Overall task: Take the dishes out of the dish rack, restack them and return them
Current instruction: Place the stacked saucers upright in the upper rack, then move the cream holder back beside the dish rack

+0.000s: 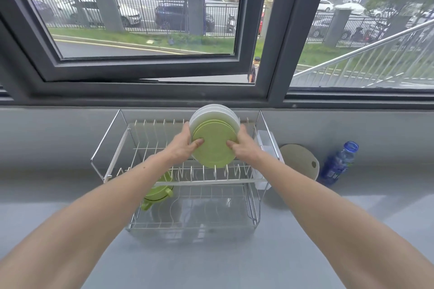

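Above the dish rack (178, 180), left hand (182, 145) and right hand (244, 146) clamp the plate stack (215, 141) by opposite rims; it seems stiff, slippery, breakable

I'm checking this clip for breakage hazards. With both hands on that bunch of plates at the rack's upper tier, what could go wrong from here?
The left hand and right hand pinch the plates only at the edges, so one could slip out and fall. The lower rim sits among the dish rack wires and might snag.
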